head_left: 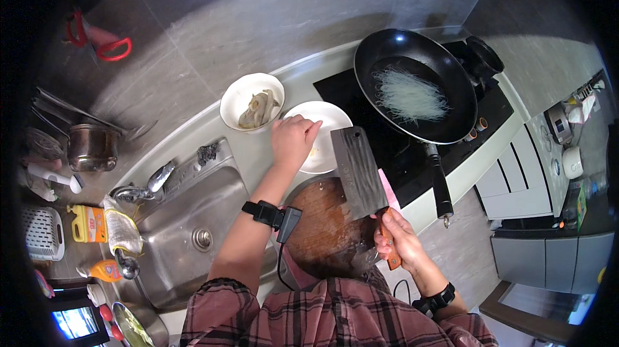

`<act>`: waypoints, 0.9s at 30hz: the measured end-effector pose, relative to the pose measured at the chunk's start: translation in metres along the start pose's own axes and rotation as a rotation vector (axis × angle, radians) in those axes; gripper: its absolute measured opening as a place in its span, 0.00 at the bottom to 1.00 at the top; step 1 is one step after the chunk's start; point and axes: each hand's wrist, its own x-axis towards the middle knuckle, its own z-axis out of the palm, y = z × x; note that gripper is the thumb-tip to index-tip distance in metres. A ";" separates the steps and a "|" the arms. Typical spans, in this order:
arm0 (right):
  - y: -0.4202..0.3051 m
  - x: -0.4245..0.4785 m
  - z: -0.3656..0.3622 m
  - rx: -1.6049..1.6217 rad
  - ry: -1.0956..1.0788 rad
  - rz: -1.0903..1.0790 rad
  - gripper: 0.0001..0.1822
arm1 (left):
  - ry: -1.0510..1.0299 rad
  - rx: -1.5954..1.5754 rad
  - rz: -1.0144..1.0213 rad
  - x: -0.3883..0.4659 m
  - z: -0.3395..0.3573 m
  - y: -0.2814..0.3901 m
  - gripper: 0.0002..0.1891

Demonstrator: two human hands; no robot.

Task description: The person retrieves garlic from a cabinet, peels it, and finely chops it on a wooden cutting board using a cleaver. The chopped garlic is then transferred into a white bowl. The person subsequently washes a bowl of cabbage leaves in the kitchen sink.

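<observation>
My right hand [399, 240] grips the wooden handle of a cleaver [360, 173], its broad dark blade raised over the edge of a round wooden chopping board [314, 226]. Over the near left part of a white bowl [333, 117] is my left hand [294, 136], fingers curled; whether it holds anything is hidden. A little pale yellowish food lies in that bowl. Beside it, a second white bowl [231, 105] holds several raw shrimp [261, 110]. A black frying pan [416, 47] with thin translucent noodles [411, 95] rests on the black cooktop [406, 177].
A steel sink [193, 269] with a faucet [157, 182] lies left of the board. A yellow bottle [89, 223] and a draped cloth [121, 231] are beyond its left side. The pan's handle [440, 182] juts over the counter edge. Red-handled scissors [113, 50] hang on the wall.
</observation>
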 end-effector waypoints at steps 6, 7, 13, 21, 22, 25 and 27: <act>0.007 -0.002 -0.010 -0.022 0.022 -0.066 0.14 | 0.192 0.003 0.177 -0.017 -0.004 0.005 0.08; 0.008 -0.004 -0.010 -0.027 0.040 -0.078 0.14 | 0.140 -0.107 0.124 -0.021 -0.013 0.013 0.07; 0.015 -0.020 -0.021 -0.006 0.020 -0.120 0.12 | -0.296 -0.078 0.229 -0.091 -0.032 0.034 0.12; 0.023 -0.029 -0.018 -0.020 0.037 -0.108 0.12 | -0.223 0.204 0.331 -0.117 0.005 0.039 0.16; 0.025 -0.030 -0.018 -0.018 0.038 -0.114 0.12 | -0.252 0.202 0.320 -0.114 0.006 0.041 0.15; 0.027 -0.032 -0.017 -0.027 0.048 -0.115 0.12 | -0.292 0.192 0.288 -0.111 0.006 0.042 0.11; 0.030 -0.033 -0.018 -0.046 0.056 -0.115 0.12 | -0.252 0.181 0.275 -0.111 0.009 0.041 0.08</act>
